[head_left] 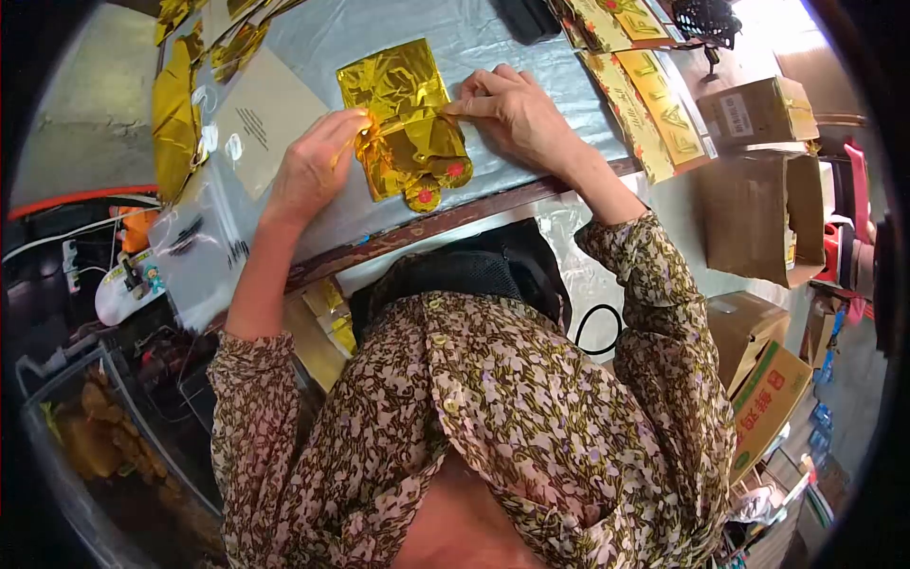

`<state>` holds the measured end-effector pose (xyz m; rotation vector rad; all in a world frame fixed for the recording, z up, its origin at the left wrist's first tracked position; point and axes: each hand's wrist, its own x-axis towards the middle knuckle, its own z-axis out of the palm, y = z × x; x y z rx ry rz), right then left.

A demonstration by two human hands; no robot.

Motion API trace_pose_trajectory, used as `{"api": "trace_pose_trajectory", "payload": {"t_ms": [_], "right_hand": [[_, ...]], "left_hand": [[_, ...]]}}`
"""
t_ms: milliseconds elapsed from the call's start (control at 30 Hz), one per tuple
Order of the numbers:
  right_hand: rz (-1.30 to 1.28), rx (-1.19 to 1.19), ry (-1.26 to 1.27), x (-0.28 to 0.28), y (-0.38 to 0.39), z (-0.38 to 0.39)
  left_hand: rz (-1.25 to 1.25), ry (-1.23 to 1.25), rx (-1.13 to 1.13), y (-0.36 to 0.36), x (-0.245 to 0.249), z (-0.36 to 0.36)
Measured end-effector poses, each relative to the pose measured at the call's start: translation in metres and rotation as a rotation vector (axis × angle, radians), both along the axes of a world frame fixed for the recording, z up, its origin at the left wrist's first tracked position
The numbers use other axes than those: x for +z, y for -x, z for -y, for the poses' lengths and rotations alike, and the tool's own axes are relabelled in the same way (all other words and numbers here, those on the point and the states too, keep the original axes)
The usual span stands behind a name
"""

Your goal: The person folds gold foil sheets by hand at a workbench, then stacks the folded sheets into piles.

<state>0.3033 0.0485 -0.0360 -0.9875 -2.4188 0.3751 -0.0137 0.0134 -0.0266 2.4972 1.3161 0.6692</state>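
Observation:
A flat, shiny gold foil balloon [408,104] with red flower-like prints at its lower lobes lies on the grey-covered table [313,38]. Its middle is creased in a band running between my hands. With thumb and fingers closed, my left hand [318,156] pinches the foil's left edge, where it is crumpled. My right hand [517,114] grips the opposite edge between thumb and forefinger, the other fingers curled. Left of the foil is a beige printed card [270,119], close to my left hand.
More gold foil pieces [175,123] hang over the table's left side. Clear plastic bags [199,256] lie at the front left corner. Printed packages with gold letters [654,104] are at the right edge. Cardboard boxes [758,213] stand to the right, and a glass tank [114,446] at lower left.

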Motion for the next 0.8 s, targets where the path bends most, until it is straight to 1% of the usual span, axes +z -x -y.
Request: {"api": "trace_pose_trajectory", "payload": {"t_ms": [67, 133, 233, 300, 333, 400, 433, 500, 633, 700, 800], "right_hand": [[0.083, 0.002, -0.034, 0.001, 0.001, 0.002], [0.079, 0.013, -0.029, -0.001, 0.001, 0.000], [0.064, 0.037, -0.031, -0.001, 0.001, -0.002], [0.026, 0.049, -0.046, -0.002, 0.001, -0.004], [0.026, 0.060, -0.028, -0.002, 0.001, -0.005], [0.049, 0.066, 0.009, 0.003, 0.000, -0.005], [0.051, 0.075, 0.009, 0.005, 0.001, -0.004], [0.077, 0.068, 0.057, 0.010, 0.001, -0.004], [0.067, 0.079, 0.032, 0.005, 0.000, -0.007], [0.088, 0.082, 0.055, 0.005, -0.001, -0.008], [0.112, 0.067, 0.041, 0.006, -0.001, -0.006]], "left_hand": [[-0.001, 0.011, -0.007, -0.001, 0.003, 0.001], [0.001, 0.020, -0.011, -0.002, 0.008, 0.000], [-0.066, 0.024, -0.033, 0.002, 0.015, -0.001], [-0.108, 0.012, -0.154, 0.012, 0.016, -0.004], [-0.112, 0.016, -0.135, 0.018, 0.017, -0.005], [-0.212, 0.133, -0.230, 0.022, 0.023, -0.009], [-0.210, 0.133, -0.221, 0.021, 0.027, -0.010], [-0.361, 0.219, -0.248, 0.015, 0.034, -0.013], [-0.382, 0.118, -0.337, 0.006, 0.037, -0.017], [-0.504, 0.124, -0.361, 0.001, 0.034, -0.020], [-0.514, 0.115, -0.324, -0.003, 0.030, -0.017]]}}
